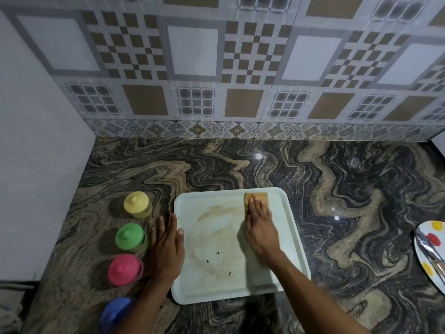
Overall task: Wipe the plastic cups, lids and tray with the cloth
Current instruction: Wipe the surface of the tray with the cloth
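A pale rectangular tray [284, 280] lies on the marbled counter, smeared brown and dotted with dark specks. My right hand [261, 225] presses an orange-yellow cloth [255, 197] flat on the tray's far right part. My left hand [167, 247] lies flat, fingers together, against the tray's left rim. Left of the tray stand several lidded plastic cups in a column: yellow [137, 204], green [130, 237], pink [124, 270] and blue [115, 314], the blue one partly cut off by my forearm.
A white plate [423, 256] with red and yellow dots and metal cutlery on it sits at the right edge. A tiled wall bounds the counter at the back and a plain white wall on the left.
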